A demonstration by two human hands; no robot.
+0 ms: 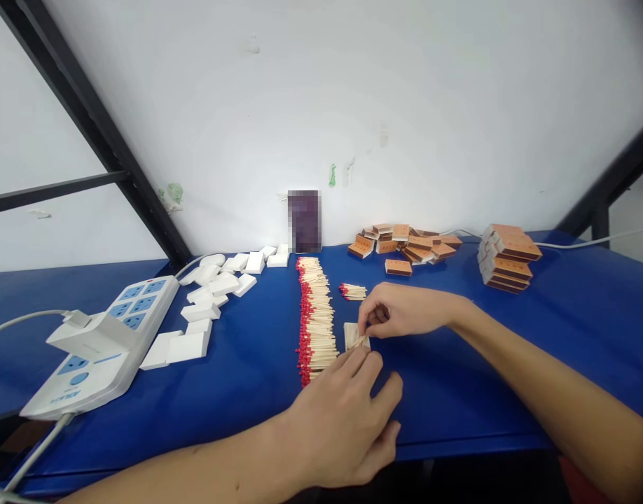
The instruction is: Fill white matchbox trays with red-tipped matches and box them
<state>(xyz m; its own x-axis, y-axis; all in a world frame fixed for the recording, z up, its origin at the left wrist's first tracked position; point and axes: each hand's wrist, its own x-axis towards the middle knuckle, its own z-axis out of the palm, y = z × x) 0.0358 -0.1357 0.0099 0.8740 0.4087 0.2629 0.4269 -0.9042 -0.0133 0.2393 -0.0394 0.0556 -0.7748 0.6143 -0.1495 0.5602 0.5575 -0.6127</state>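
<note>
A small white matchbox tray [349, 336] lies on the blue table, with pale matchsticks in it. My left hand [347, 420] comes from the near side, its thumb and forefinger closed at the tray's near end; its other fingers curl to the right. From the right, my right hand [400, 311] pinches at the tray's right side, with pale matchsticks at its fingertips. Just left of the tray runs a long row of red-tipped matches [317, 315]. A small bunch of matches [354, 291] lies beyond the tray. My fingers hide part of the tray.
White trays [221, 283] lie scattered at the left, beside a white power strip [106, 343] with a plug and cables. Orange matchboxes [405, 241] are heaped at the back right, near a stack of matchboxes [508, 255]. A dark pixelated rectangle [305, 221] stands by the wall.
</note>
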